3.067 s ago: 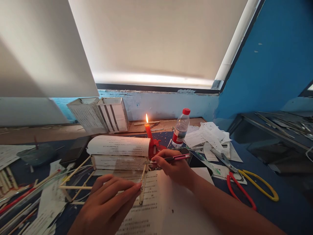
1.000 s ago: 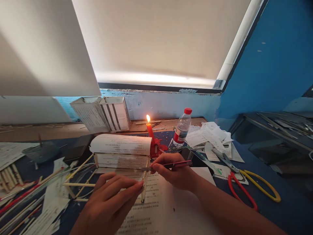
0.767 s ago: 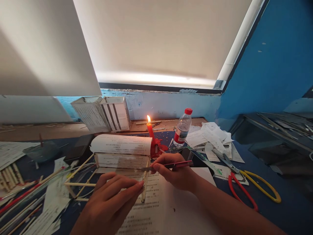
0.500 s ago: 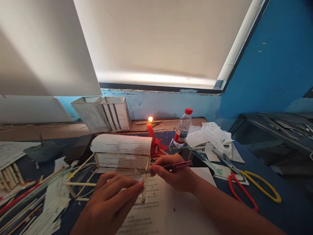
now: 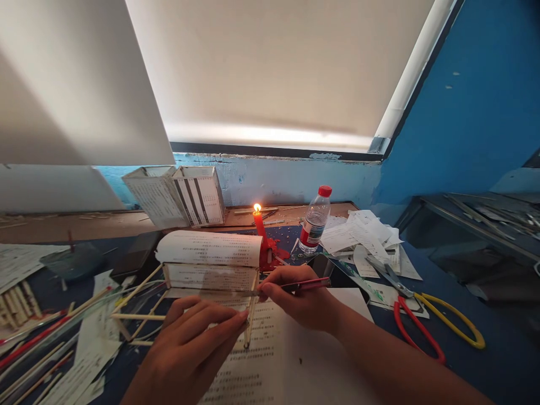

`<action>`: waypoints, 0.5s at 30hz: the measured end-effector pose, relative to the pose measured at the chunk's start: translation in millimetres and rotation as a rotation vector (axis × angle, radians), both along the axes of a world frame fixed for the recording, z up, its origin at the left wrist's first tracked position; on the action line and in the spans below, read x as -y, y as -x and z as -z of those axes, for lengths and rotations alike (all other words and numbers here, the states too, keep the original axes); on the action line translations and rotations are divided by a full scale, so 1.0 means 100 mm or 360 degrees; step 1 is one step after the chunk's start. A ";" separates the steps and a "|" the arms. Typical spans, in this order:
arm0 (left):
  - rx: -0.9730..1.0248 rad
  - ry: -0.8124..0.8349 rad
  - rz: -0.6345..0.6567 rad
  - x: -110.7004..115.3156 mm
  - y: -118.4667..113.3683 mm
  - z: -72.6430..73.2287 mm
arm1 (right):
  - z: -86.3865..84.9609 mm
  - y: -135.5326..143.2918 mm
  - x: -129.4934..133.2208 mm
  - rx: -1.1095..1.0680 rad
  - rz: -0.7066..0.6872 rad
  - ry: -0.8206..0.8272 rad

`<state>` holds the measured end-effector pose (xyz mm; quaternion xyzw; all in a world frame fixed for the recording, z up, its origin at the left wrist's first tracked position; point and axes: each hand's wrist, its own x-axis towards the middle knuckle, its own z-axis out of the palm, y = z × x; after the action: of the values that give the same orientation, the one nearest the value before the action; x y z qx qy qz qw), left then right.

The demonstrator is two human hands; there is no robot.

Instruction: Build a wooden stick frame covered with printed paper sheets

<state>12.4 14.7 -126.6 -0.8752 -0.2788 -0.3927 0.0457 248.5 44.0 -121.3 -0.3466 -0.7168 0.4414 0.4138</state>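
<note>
A frame of thin wooden sticks [image 5: 139, 318], with printed paper across its back side, lies over a printed sheet [image 5: 248, 371]. My left hand [image 5: 189, 337] reaches over the frame, its fingertips pinched at the upright stick on the right end; the exact contact is partly hidden by the fingers. In my right hand [image 5: 295, 292] is a slim tool with a dark red handle [image 5: 314, 284], held like a pen. Its flat metal tip points left and meets the top part of that same stick. What kind of tool it is I cannot make out.
Behind the hands burns a red candle [image 5: 259, 225] in melted wax, beside a plastic bottle [image 5: 314, 222]. Scissors [image 5: 405, 292] with red and yellow handles and paper scraps [image 5: 363, 233] lie right. Two paper-covered boxes [image 5: 200, 197] stand behind; loose sticks [image 5: 42, 349] lie left.
Both hands and the frame stay almost in place; the tool's tip has shifted very slightly. The candle flame has grown smaller.
</note>
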 end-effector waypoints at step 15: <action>-0.0008 -0.0014 0.0024 0.01 0.00 -0.01 | 0.00 -0.01 0.00 -0.0008 0.0024 0.0010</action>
<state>11.9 13.2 -125.4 -0.8781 -0.2702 -0.3921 0.0473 249.7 43.5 -120.8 -0.3522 -0.7118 0.4413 0.4178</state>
